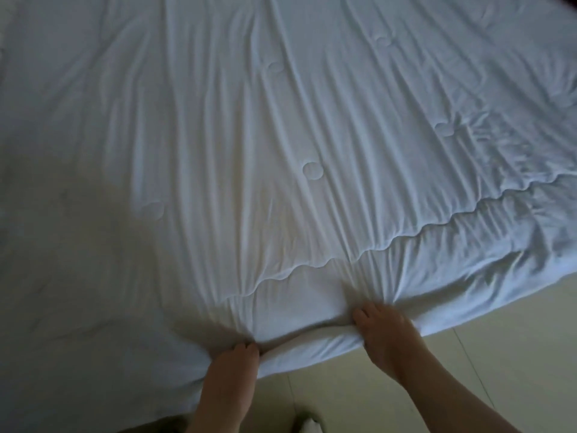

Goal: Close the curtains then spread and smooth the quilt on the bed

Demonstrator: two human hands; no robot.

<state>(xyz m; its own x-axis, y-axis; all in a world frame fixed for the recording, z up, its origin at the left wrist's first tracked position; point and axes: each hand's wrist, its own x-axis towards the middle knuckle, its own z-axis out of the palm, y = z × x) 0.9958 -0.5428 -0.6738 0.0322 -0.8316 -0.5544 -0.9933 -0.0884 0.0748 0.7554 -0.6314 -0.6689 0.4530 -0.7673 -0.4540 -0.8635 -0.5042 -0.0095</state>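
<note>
A white quilt (281, 135) with stitched circles and a wavy seam lies spread over the bed and fills most of the head view. Long creases run from its near edge toward the far side. My left hand (232, 364) grips the near hem at the lower middle, fingers closed around the fabric. My right hand (381, 329) pinches the same hem a little to the right, with folds fanning out from its fingers. The stretch of hem between the two hands is pulled taut. No curtains are in view.
Pale tiled floor (468, 354) lies below and to the right of the bed's near edge. A small light object (309, 425) sits on the floor at the bottom edge between my arms. The room is dim.
</note>
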